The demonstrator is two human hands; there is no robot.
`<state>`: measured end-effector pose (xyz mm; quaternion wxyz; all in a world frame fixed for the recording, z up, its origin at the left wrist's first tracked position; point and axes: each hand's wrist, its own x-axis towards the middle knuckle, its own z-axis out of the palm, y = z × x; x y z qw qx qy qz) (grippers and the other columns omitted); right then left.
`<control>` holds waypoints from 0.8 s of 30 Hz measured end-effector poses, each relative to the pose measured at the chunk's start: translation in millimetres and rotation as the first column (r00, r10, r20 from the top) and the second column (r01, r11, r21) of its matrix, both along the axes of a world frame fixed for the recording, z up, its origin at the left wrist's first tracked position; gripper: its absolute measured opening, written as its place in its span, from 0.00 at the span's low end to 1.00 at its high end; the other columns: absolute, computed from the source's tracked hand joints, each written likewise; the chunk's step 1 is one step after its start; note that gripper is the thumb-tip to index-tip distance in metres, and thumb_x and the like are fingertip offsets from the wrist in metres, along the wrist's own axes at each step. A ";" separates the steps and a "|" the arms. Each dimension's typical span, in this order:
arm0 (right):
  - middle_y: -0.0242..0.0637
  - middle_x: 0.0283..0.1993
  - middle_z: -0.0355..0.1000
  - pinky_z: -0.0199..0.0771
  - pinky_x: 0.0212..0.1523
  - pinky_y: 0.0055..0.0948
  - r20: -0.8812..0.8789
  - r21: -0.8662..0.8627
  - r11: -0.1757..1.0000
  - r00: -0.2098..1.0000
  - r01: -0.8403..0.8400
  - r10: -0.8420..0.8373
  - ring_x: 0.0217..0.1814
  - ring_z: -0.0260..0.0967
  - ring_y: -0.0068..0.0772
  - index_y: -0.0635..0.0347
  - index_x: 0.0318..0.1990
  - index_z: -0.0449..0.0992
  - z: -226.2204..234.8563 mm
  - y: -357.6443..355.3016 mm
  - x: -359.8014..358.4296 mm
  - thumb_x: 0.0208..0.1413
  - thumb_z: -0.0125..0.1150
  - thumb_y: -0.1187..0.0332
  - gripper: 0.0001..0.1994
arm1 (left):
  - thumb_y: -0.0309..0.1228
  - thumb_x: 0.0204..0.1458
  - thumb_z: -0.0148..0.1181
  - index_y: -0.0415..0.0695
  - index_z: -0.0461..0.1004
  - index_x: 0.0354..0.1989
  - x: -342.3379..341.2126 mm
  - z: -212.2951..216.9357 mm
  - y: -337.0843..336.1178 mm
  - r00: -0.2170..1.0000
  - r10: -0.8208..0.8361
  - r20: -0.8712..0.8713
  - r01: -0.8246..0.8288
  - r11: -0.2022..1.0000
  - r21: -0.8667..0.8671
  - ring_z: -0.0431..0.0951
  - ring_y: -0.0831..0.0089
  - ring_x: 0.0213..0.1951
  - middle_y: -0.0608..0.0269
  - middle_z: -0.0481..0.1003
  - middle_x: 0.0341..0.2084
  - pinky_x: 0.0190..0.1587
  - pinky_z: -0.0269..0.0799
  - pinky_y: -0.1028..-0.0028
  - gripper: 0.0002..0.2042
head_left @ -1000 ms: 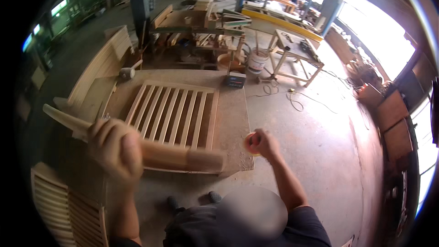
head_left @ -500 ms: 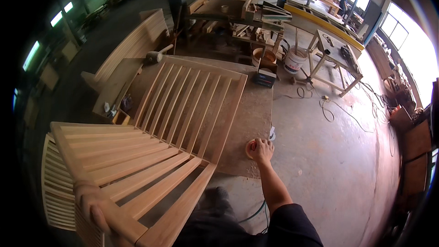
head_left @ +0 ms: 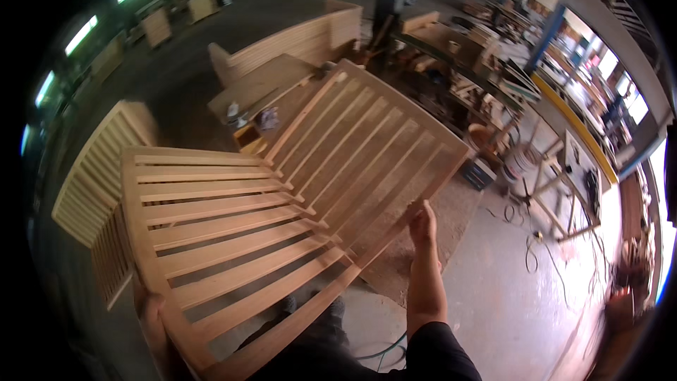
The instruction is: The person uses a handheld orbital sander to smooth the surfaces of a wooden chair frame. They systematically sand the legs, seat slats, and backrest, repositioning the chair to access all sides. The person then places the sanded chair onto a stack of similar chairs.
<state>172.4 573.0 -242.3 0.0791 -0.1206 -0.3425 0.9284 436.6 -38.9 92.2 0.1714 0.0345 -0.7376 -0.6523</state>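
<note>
A pale wooden slatted chair frame (head_left: pixel 303 323), made of two slatted panels meeting at an angle, fills the middle. My left hand (head_left: pixel 150 308) is closed around the outer rail of its near-left panel, with the fingers partly hidden behind the wood. On the far panel (head_left: pixel 405 102), my right hand (head_left: pixel 423 226) grips the right side rail near its lower part. This far panel is tilted up over a wooden board (head_left: pixel 462 212) on the floor.
Another slatted piece (head_left: pixel 106 169) stands close on the left. Beyond are a low table (head_left: pixel 271 77), a curved slatted bench (head_left: pixel 282 35), a dark box (head_left: pixel 479 173) and a white bucket (head_left: pixel 520 163). Cables (head_left: pixel 532 254) trail across the floor at right, near a metal-legged stand (head_left: pixel 564 197).
My right hand has left the round orange-edged tool on the board and taken hold of the side rail. The frame's far panel has lifted and turned; the view has swung left.
</note>
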 end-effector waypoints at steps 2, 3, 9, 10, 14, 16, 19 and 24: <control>0.32 0.37 0.74 0.76 0.47 0.34 0.013 -0.019 1.000 1.000 0.017 -0.017 0.42 0.74 0.34 0.55 0.51 0.75 35.0 -12.9 -13.3 0.68 0.65 0.49 0.19 | 0.36 0.54 0.61 0.32 0.66 0.69 15.1 -13.6 9.3 0.950 0.262 0.172 -0.296 0.930 0.218 0.79 0.62 0.51 0.49 0.75 0.54 0.53 0.77 0.62 0.34; 0.32 0.35 0.74 0.76 0.44 0.34 0.037 -0.012 1.000 0.999 -0.006 0.007 0.38 0.73 0.34 0.55 0.50 0.75 53.0 -18.3 -17.5 0.67 0.65 0.50 0.19 | 0.35 0.55 0.61 0.33 0.68 0.67 21.3 -16.8 -1.7 0.932 0.259 0.255 -0.317 0.923 0.220 0.80 0.62 0.48 0.51 0.77 0.52 0.51 0.78 0.62 0.31; 0.33 0.25 0.69 0.72 0.27 0.32 0.142 0.205 0.978 0.987 0.048 -0.078 0.25 0.70 0.33 0.58 0.38 0.75 111.3 -26.8 -33.2 0.62 0.66 0.59 0.12 | 0.36 0.57 0.66 0.35 0.78 0.49 49.3 -70.0 -56.8 0.691 0.415 0.591 -0.548 0.835 0.055 0.82 0.62 0.38 0.53 0.80 0.40 0.41 0.79 0.60 0.18; 0.33 0.25 0.69 0.70 0.26 0.31 0.124 0.264 0.960 0.984 0.095 -0.131 0.24 0.69 0.32 0.57 0.37 0.75 125.1 -31.3 -33.1 0.61 0.67 0.60 0.11 | 0.36 0.56 0.68 0.34 0.78 0.48 53.0 -76.6 -62.1 0.683 0.439 0.584 -0.559 0.828 0.031 0.82 0.62 0.36 0.53 0.80 0.39 0.39 0.79 0.61 0.18; 0.28 0.23 0.64 0.70 0.23 0.30 0.056 0.418 0.886 0.967 0.202 -0.247 0.20 0.63 0.28 0.57 0.39 0.75 230.0 -39.0 -48.2 0.61 0.69 0.61 0.11 | 0.30 0.59 0.65 0.35 0.80 0.41 59.5 -104.5 -66.1 0.698 0.385 0.603 -0.570 0.809 0.144 0.82 0.65 0.33 0.56 0.80 0.33 0.36 0.78 0.64 0.10; 0.28 0.25 0.65 0.71 0.25 0.29 -0.009 0.543 0.822 0.980 0.171 -0.197 0.23 0.65 0.25 0.56 0.40 0.75 300.3 -56.2 -43.7 0.62 0.69 0.60 0.11 | 0.28 0.61 0.63 0.35 0.80 0.41 50.1 -116.2 -48.5 0.782 0.286 0.554 -0.539 0.756 0.372 0.81 0.66 0.33 0.56 0.80 0.32 0.35 0.78 0.65 0.08; 0.26 0.28 0.66 0.73 0.29 0.26 -0.139 0.565 0.788 0.970 0.244 -0.200 0.27 0.67 0.23 0.54 0.44 0.76 381.0 -50.7 -36.6 0.64 0.68 0.60 0.10 | 0.29 0.63 0.63 0.37 0.80 0.41 17.0 -173.3 -59.7 0.865 0.116 0.488 -0.407 0.730 0.549 0.81 0.68 0.34 0.56 0.81 0.34 0.38 0.79 0.65 0.07; 0.26 0.28 0.66 0.68 0.25 0.24 -0.402 0.764 0.408 0.863 0.501 -0.307 0.24 0.64 0.20 0.53 0.46 0.75 562.9 -70.2 -13.5 0.68 0.62 0.59 0.09 | 0.45 0.61 0.68 0.38 0.79 0.57 -72.8 -208.0 3.4 0.993 -0.110 0.034 0.038 0.594 0.804 0.81 0.65 0.50 0.58 0.81 0.49 0.55 0.76 0.62 0.24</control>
